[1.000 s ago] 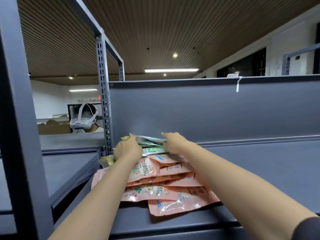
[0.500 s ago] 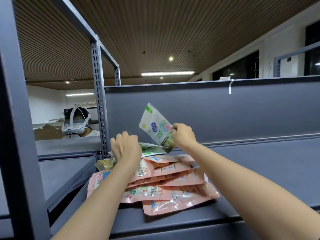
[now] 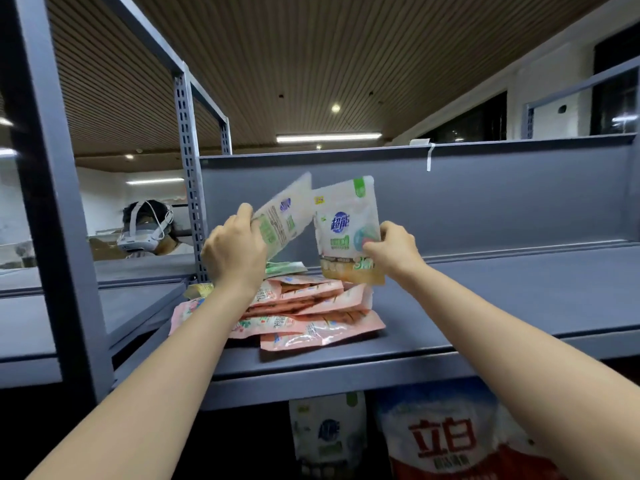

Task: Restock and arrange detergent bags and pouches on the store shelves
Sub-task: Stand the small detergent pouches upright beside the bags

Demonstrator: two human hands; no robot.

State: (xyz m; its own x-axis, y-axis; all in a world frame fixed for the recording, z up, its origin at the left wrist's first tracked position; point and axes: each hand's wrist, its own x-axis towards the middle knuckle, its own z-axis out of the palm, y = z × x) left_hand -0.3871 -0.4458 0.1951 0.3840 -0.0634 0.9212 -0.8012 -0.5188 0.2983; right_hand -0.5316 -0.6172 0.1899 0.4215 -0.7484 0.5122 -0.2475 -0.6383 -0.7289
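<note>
Mid-frame, the left hand (image 3: 232, 250) pinches a tilted white pouch (image 3: 284, 220) by its lower edge while the right hand (image 3: 393, 250) clamps an upright white-and-green pouch (image 3: 346, 230) by its right edge, both above the pink pouch stack (image 3: 311, 313), bare shelf (image 3: 502, 299) stretching right.

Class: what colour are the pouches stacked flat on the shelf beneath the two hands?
Pink pouches, with some green and red print; head view.
</note>
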